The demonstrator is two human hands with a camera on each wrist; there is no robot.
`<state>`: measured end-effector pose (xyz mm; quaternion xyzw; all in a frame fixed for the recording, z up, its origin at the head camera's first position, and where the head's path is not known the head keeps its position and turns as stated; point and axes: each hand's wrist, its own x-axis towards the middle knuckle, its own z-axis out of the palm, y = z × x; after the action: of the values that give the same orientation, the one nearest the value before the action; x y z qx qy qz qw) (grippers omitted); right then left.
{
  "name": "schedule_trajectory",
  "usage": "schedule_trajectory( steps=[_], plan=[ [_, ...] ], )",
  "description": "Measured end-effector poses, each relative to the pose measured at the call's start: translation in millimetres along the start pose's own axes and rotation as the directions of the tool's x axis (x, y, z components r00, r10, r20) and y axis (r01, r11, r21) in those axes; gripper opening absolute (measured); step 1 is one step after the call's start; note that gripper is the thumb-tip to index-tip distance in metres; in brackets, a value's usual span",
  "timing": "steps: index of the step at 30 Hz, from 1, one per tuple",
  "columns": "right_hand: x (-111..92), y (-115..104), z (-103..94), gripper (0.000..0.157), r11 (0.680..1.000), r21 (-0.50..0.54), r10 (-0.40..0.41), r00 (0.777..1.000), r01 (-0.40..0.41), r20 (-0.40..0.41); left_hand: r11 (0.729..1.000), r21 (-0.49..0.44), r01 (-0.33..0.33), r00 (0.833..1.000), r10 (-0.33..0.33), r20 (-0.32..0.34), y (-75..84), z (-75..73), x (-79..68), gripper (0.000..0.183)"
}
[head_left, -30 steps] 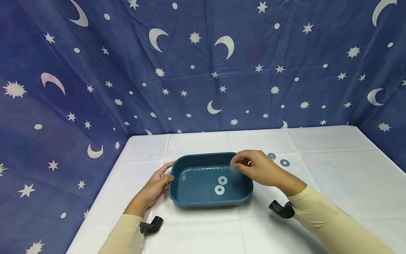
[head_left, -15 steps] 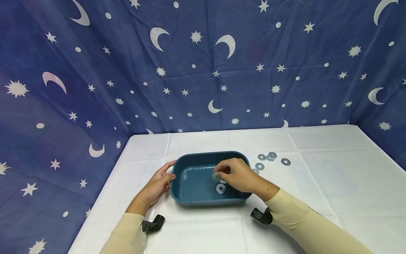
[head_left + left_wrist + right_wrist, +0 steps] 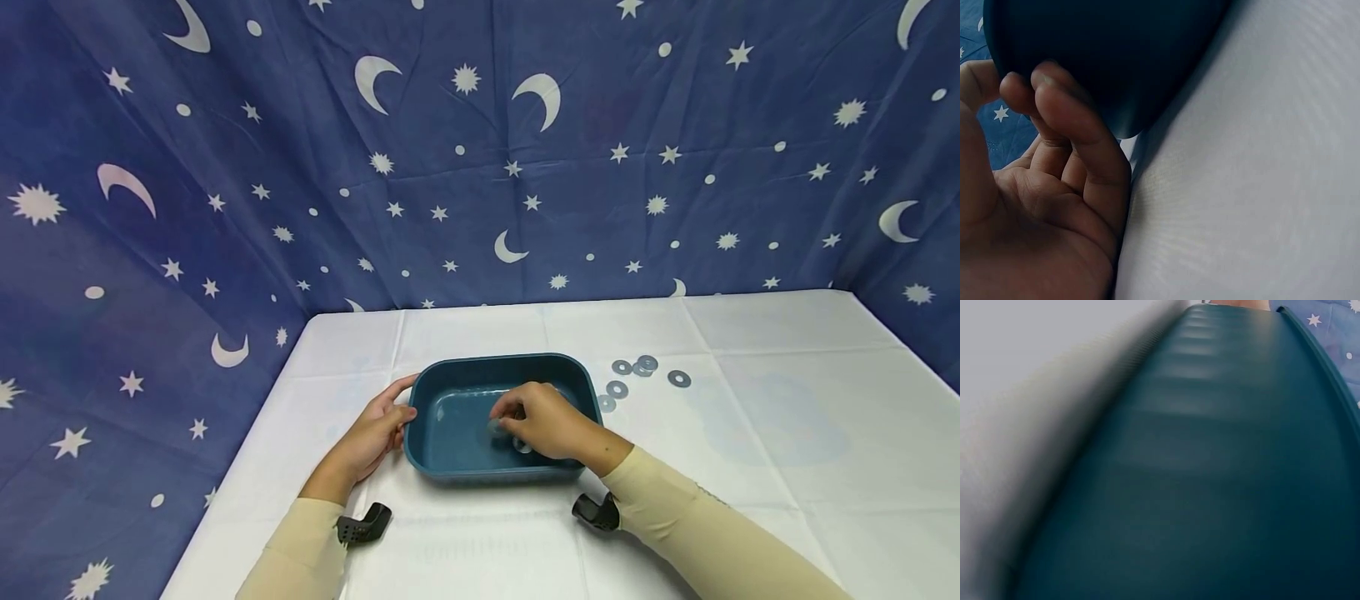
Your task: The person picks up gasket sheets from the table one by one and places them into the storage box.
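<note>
Blue tub (image 3: 450,454) sits on white tablecloth (image 3: 750,433), near its front edge. Left hand (image 3: 371,442) rests against the tub's left wall, fingers loosely curved on the outside, thumb at the rim, likely to steady it. Right hand (image 3: 543,421) is lowered inside the tub, fingertips pinching a washer (image 3: 496,427) just above the floor. Five loose washers (image 3: 633,373) lie just right of the tub, within reach

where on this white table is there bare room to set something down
Bare cloth lies behind the teal plastic tray, toward the starry blue backdrop, and across the white table's right side beyond the loose metal washers. It is crowded around the tray, where the left hand touches its end and the right hand reaches inside.
</note>
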<state>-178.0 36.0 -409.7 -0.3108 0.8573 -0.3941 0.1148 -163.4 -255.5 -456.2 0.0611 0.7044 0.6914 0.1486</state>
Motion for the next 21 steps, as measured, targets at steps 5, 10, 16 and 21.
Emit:
schedule_trajectory(
  steps=[5, 10, 16, 21],
  plan=[
    [2, 4, 5.1, 0.015, 1.000, -0.014, 0.001, 1.000, -0.001, 0.007, 1.000, 0.003, 0.005, 1.000, -0.005, -0.001, 0.0, 0.5, 1.1, 0.062],
    [5, 7, 8.8, 0.013, 1.000, 0.007, 0.019, 1.000, -0.019, 0.011, 1.000, 0.004, 0.006, 1.000, -0.006, -0.004, -0.3, 1.0, 2.0, 0.062],
    [8, 11, 12.9, 0.012, 1.000, -0.008, 0.020, 1.000, -0.020, 0.013, 1.000, 0.002, 0.000, 1.000, 0.000, -0.005, -1.4, -0.6, 2.2, 0.064],
    [10, 12, 16.1, 0.013, 0.994, -0.103, -0.023, 1.000, 0.022, -0.017, 1.000, -0.010, -0.014, 1.000, 0.014, 0.002, -2.0, -1.6, 1.2, 0.065]
  ],
)
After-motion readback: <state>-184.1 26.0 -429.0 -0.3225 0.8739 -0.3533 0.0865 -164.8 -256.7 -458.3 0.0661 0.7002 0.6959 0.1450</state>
